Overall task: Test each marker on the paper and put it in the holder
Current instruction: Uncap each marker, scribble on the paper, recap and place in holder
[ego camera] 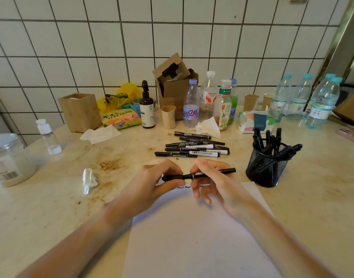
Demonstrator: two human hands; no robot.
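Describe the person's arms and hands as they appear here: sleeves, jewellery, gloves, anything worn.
Both forearms are bare up to the bottom edge of the picture, with no sleeve in view. The left hand and right hand wear no gloves. No ring, watch or bracelet shows on the fingers or wrists. The fingernails that show look short and unpainted, though slight blur leaves finer detail uncertain.
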